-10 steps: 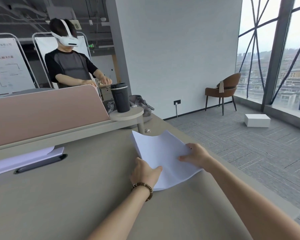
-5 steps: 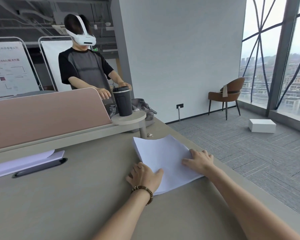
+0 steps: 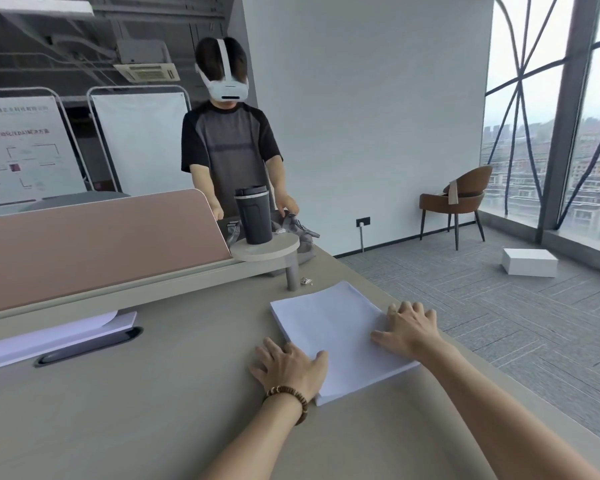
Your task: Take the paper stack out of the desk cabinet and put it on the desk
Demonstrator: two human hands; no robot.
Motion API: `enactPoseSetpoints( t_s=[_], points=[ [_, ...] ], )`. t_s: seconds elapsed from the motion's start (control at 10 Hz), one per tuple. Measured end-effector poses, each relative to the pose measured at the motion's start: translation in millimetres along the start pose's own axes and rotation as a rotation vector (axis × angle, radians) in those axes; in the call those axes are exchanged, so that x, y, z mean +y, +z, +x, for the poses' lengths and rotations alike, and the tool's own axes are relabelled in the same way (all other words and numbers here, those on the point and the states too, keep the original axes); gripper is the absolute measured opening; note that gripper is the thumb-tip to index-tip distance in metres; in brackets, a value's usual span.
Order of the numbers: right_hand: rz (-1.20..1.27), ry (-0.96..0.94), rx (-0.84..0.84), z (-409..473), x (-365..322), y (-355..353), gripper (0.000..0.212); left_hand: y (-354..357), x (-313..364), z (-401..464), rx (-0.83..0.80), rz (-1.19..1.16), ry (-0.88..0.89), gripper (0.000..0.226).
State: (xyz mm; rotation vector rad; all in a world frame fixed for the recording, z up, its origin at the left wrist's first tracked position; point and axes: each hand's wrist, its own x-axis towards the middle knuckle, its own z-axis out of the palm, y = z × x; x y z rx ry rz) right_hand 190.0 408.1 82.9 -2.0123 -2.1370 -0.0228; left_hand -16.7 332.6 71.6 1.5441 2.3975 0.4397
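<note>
On the beige desk (image 3: 153, 410), the paper stack (image 3: 329, 327) lies flat just in front of the round stand's post (image 3: 291, 277). Left hand (image 3: 290, 367) and right hand (image 3: 409, 329) rest on it, fingers spread, gripping nothing, likely squaring its edges.

The left hand (image 3: 290, 367) covers the paper stack's (image 3: 333, 332) near-left edge; the right hand (image 3: 409, 329) hides its right edge. The poster's (image 3: 21, 150) print is too small to read. The worktop (image 3: 136, 410) runs off the bottom edge.
</note>
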Motion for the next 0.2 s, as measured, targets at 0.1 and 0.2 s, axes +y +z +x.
enactPoseSetpoints(
  t_s=[0.1, 0.2],
  points=[
    [-0.045, -0.043, 0.103, -3.6, -1.4, -3.2, 0.07, -6.5, -6.8, -1.4, 0.022, -0.051, 0.027, 0.082],
    [-0.005, -0.039, 0.158, -10.7, -2.4, -5.3, 0.064, -13.2, -14.5, -5.3, 0.062, -0.076, 0.087, 0.079]
  ],
)
